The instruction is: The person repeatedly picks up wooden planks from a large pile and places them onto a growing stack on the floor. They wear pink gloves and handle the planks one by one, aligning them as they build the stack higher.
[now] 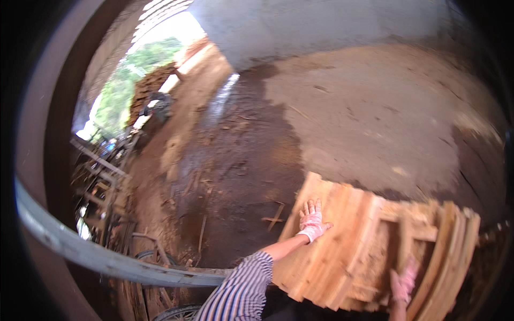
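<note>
A stack of pale wooden boards (336,235) lies at the lower right, laid side by side on top. My left hand (312,221), in a pink-and-white glove with bare fingertips, rests flat on the left boards with its fingers stretched out. To the right, where the top layer has a gap, a narrow wooden strip (405,241) lies lengthwise. My right hand (405,282), in a similar glove and slightly blurred, is at the strip's near end, thumb on one side and fingers on the other. Further right stand several curved-looking boards (447,257) close together.
A grey metal rail (134,272) crosses at the lower left, with part of a wheel (179,313) below it. Dark, damp ground (235,176) with wood scraps spreads ahead. A grey wall (321,32) stands behind. Loose timber (104,187) lies at the left, near a bright opening.
</note>
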A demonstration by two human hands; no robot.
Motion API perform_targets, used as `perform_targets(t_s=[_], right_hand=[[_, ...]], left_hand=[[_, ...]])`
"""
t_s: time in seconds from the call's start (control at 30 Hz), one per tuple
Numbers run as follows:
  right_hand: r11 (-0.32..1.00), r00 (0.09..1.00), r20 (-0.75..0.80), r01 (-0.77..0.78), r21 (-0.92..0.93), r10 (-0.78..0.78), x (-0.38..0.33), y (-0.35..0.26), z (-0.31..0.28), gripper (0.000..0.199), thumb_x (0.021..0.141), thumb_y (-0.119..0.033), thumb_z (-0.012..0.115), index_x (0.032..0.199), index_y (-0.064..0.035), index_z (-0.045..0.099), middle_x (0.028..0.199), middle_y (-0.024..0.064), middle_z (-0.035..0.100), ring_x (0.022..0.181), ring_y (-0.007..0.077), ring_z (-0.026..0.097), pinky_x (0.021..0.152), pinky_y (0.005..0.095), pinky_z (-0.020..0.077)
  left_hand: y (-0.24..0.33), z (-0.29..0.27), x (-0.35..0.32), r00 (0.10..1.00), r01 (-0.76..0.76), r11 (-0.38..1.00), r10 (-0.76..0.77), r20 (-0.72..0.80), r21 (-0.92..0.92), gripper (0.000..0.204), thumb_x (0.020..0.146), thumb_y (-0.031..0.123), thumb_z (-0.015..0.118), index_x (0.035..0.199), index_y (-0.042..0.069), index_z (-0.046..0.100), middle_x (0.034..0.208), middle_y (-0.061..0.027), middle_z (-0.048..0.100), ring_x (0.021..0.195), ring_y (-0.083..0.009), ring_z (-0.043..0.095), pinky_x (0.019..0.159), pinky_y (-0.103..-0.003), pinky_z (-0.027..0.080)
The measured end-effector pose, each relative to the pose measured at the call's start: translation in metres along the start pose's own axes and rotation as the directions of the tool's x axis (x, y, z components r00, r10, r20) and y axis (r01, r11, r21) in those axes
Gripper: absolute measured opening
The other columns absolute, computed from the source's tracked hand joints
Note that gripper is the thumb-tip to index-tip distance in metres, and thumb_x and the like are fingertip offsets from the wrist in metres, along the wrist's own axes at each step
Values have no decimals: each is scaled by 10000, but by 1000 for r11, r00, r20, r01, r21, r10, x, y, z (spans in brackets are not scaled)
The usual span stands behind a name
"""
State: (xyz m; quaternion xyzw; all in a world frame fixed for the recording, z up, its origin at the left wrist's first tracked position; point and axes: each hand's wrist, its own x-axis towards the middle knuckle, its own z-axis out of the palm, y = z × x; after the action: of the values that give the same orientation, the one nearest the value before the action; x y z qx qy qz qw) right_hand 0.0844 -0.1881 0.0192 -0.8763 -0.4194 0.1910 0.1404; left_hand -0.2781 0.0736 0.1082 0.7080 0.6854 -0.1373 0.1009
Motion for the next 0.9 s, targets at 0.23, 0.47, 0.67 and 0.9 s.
perform_targets(t_s=[0.23, 0.47, 0.67, 0.9], right_hand=[[995, 978, 191, -90, 32, 83, -8, -40, -46, 876, 882, -555, 628, 1595, -268, 208, 1500, 247, 441, 1373, 394, 447, 1095, 466, 396], [940, 942, 319, -202, 274, 109, -21, -145, 8, 867, 929, -603, 511, 1598, -166, 174, 1495, 293, 399, 1385, 441, 404, 1137, 482, 350], [968, 980, 178, -126, 216, 87, -20, -129, -2, 799, 930, -483, 552, 1574, -138, 228, 1482, 263, 395, 1346, 425, 418, 1109, 509, 360], [820, 972, -233, -122, -560, -14, 31, 31, -80, 515, 866, -60, 507, 1379, -74, 468, 1042, 136, 537, 912, 297, 574, 724, 430, 496]], left_hand=[[80, 21, -51, 835, -453, 888, 393, 384, 76, 1544, 511, 659, 883, 1558, -60, 4, 1584, -396, 10, 1472, -571, -31, 1157, -692, 53], [81, 30, -43, 822, -426, 904, 364, 438, 47, 1583, 503, 657, 887, 1566, -30, -63, 1590, -388, -44, 1467, -564, -126, 1146, -687, 20], [79, 40, -40, 833, -409, 912, 366, 414, 18, 1652, 462, 624, 930, 1552, -20, -132, 1589, -377, -96, 1468, -546, -155, 1164, -658, -9], [81, 38, -38, 827, -397, 917, 345, 445, 27, 1678, 450, 641, 928, 1552, 4, -165, 1586, -370, -131, 1466, -541, -170, 1167, -650, -14]])
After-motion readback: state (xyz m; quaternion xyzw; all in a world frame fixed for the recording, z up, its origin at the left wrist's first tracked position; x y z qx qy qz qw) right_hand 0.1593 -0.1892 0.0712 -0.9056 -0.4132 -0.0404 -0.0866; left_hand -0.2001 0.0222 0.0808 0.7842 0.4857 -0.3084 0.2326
